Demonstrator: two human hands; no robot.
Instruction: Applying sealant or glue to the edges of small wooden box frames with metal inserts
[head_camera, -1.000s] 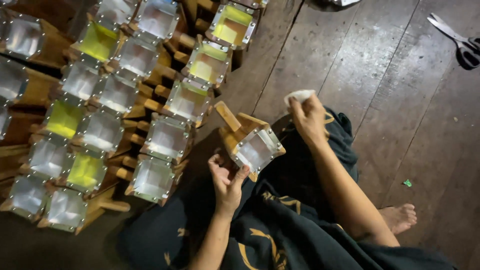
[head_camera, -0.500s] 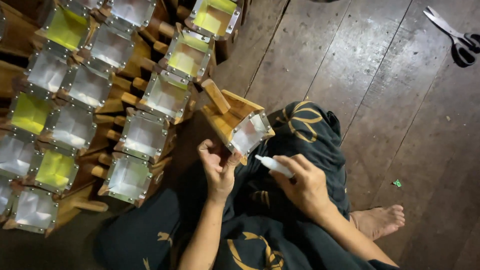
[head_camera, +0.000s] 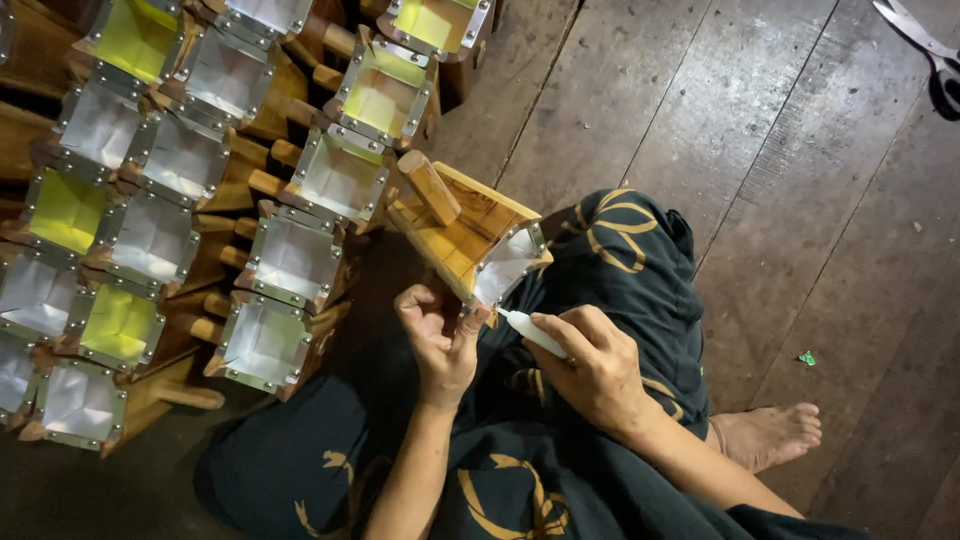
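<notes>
Box (head_camera: 470, 235): wooden, with a peg handle, tilted on the person's lap, open mouth with metal trim facing the hands. Left hand (head_camera: 440, 335) pinches the lower corner of the rim with thumb and fingers. Right hand (head_camera: 590, 365) is wrapped around a white tube (head_camera: 530, 330), nozzle tip touching the rim just beside the left thumb. Half a second ago the tube was lower, short of the rim; a second ago the right hand was up at the far side of the box, away from the left. Box sits at about the same angle as half a second ago. Stack of finished boxes (head_camera: 200, 200), white- and yellow-lined, to the left on the floor (head_camera: 780, 200). Scissors (head_camera: 925, 50) well apart, top right.
</notes>
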